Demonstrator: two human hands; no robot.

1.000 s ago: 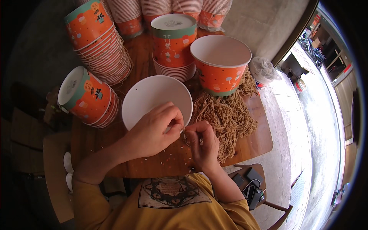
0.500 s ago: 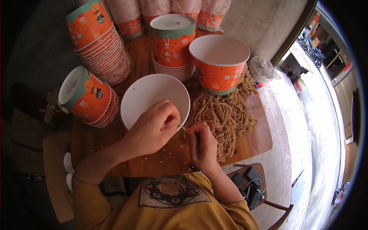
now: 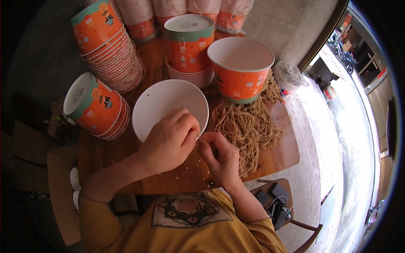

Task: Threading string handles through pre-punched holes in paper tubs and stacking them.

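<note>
Left hand (image 3: 171,137), one: fingers curled, thumb and fingertips closed on a thin pale strand (image 3: 198,138). Right hand (image 3: 222,158), one: thumb and forefinger pinched at the same strand, which, from where I stand, is mostly hidden between the fingertips. Bucket with white interior (image 3: 157,103), one: mouth facing up, just beyond the left hand. Tan cord heap (image 3: 249,130), one: beside the right hand on the wooden tabletop (image 3: 276,158). Orange bucket (image 3: 242,82), one: upright, beyond the right hand, on the heap. Inverted bucket stack (image 3: 98,111), one: left of the left hand.
</note>
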